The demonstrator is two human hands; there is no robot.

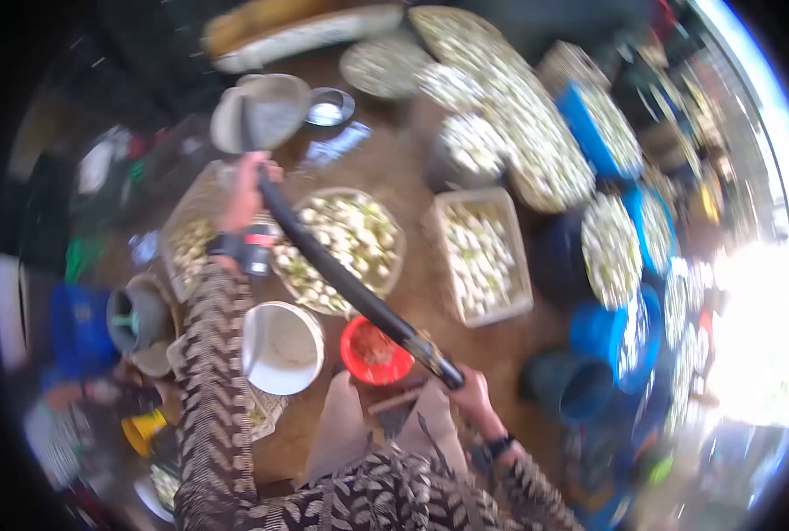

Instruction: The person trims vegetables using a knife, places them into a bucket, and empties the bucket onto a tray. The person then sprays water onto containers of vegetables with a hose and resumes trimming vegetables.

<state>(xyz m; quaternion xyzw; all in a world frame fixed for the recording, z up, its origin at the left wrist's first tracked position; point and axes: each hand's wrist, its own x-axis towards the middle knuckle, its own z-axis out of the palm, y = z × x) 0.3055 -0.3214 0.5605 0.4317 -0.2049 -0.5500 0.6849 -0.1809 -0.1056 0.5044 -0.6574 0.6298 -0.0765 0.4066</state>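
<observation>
A long black hose (337, 265) curves across the middle of the view, with a yellowish wrapped band near its lower right end. My left hand (251, 181) is closed around the upper part, and the hose runs on past it towards a pale basin. At the lower end my right hand (474, 396) grips the hose, close above my knees. Beneath the hose sit a round basket (396, 265) of pale white-green vegetables and a small red bowl (348, 350) with reddish contents. A white bucket (262, 376) stands to the left of the bowl. Motion blurs the picture somewhat.
A rectangular crate (525, 305) of similar pale vegetables stands right of the basket. Several filled tubs, including a blue tub (647, 341), crowd the right side. A pale basin (293, 93) lies at the back. A person (67, 425) is partly visible at lower left.
</observation>
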